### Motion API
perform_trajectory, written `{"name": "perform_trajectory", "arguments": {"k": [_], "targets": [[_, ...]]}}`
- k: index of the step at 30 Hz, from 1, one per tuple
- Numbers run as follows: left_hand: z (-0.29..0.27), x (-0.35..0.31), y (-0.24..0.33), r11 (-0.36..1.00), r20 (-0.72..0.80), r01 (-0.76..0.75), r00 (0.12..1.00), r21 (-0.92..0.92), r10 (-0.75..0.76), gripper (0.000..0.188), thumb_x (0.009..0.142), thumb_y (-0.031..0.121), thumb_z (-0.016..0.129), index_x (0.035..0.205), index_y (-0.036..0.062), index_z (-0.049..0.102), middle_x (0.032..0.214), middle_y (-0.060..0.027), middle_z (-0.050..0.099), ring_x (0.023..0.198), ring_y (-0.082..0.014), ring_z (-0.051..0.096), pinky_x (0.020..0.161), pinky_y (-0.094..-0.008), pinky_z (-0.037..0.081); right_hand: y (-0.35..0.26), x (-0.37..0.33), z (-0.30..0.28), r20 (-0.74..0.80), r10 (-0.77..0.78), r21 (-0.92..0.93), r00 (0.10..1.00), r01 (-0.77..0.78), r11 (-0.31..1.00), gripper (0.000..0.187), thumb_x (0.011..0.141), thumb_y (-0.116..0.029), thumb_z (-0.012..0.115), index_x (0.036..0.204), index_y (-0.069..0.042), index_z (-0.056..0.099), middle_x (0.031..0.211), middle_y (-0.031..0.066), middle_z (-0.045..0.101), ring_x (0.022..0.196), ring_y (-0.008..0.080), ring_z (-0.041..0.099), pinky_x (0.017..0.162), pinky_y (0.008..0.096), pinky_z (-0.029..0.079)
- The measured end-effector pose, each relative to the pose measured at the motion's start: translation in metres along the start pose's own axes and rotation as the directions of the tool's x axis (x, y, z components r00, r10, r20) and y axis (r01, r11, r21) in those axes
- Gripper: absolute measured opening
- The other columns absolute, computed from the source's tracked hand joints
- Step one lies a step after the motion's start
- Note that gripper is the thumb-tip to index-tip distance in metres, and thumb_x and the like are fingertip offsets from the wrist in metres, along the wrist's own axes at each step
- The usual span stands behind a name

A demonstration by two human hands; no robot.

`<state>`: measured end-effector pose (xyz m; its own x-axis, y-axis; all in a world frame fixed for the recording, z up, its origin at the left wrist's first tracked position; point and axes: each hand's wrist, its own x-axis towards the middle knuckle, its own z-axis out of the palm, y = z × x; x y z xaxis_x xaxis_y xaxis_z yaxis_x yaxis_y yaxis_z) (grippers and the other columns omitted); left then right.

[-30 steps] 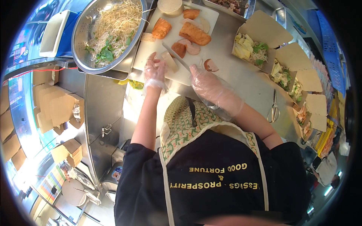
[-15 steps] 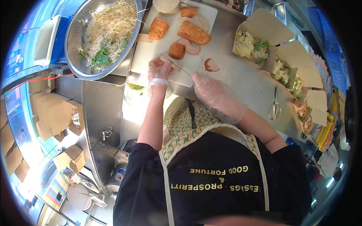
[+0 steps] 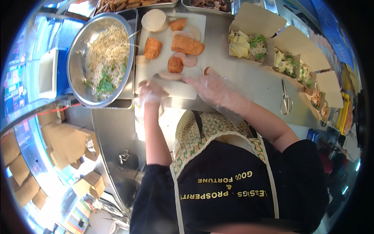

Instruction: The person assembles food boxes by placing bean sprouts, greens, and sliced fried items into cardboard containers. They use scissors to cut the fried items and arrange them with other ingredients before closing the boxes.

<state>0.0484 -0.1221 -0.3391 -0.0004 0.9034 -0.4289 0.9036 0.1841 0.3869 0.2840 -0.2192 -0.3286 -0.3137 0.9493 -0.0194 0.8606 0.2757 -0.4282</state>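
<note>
My right hand (image 3: 212,87), in a clear plastic glove, is closed round a knife whose blade (image 3: 168,80) lies low over the near part of the white cutting board (image 3: 194,23). Just beyond the blade rests a pale round slice (image 3: 171,75). My left hand (image 3: 152,93), also gloved, is at the board's near left edge; its fingers are blurred and partly bent. Several orange-brown fried pieces (image 3: 187,45) lie on the board among thin pale pink slices (image 3: 189,61). A brown-rimmed scrap (image 3: 208,71) shows behind my right hand.
A steel colander (image 3: 72,74) of bean sprouts and green leaves stands at left. A round pale block (image 3: 155,20) sits at the board's far corner. Open cardboard boxes (image 3: 257,17) with vegetables line the right side, near scissors (image 3: 286,99). Food trays (image 3: 179,4) are at the back.
My left hand has moved back toward me and left, off the piece it was at. The knife blade has swung lower and flatter. The view has shifted slightly.
</note>
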Motion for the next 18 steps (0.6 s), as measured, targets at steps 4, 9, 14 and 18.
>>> {"name": "perform_trajectory", "arguments": {"k": [4,9,14,18], "targets": [[-0.019,-0.013,-0.001,0.828,-0.221,-0.138,0.975,-0.544,0.017,0.040,0.082,0.014,0.069,0.115,-0.0036,0.056,0.101,-0.0132,0.066,0.090,-0.0190,0.065,0.080,-0.0323,0.053,0.006,-0.027,0.008,-0.143,-0.022,-0.030,0.989,0.018,0.999,0.020,0.088,-0.018,0.060,0.104,-0.012,0.069,0.081,0.0150,0.059,0.080,0.0309,0.061,0.065,0.0398,0.049],[-0.011,0.006,0.037,0.757,-0.053,-0.223,0.969,-0.615,0.242,0.035,0.089,0.024,0.071,0.114,0.0024,0.060,0.099,-0.0104,0.067,0.086,-0.0154,0.064,0.076,-0.0307,0.052,0.008,-0.011,-0.007,-0.244,-0.082,-0.161,0.966,0.043,0.986,0.022,0.087,-0.019,0.059,0.105,-0.012,0.068,0.081,0.0116,0.057,0.077,0.0268,0.062,0.061,0.0376,0.052],[0.001,0.012,0.056,0.973,0.077,-0.145,0.984,-0.180,0.161,0.043,0.088,0.036,0.073,0.119,0.0084,0.061,0.097,-0.0104,0.069,0.086,-0.0181,0.066,0.076,-0.0320,0.052,0.010,0.050,-0.010,-0.251,0.112,-0.147,0.961,-0.153,0.977,0.016,0.086,-0.018,0.058,0.097,-0.009,0.067,0.095,0.0108,0.063,0.084,0.0268,0.065,0.067,0.0390,0.054],[0.003,0.007,0.067,0.985,0.103,-0.153,0.982,-0.077,0.160,0.049,0.083,0.048,0.072,0.118,0.0143,0.063,0.097,-0.0103,0.071,0.089,-0.0241,0.069,0.078,-0.0371,0.053,0.018,0.058,-0.001,-0.297,0.026,-0.143,0.954,-0.071,0.987,0.018,0.090,-0.019,0.055,0.103,-0.010,0.066,0.091,0.0112,0.062,0.082,0.0271,0.065,0.068,0.0389,0.055]]}}
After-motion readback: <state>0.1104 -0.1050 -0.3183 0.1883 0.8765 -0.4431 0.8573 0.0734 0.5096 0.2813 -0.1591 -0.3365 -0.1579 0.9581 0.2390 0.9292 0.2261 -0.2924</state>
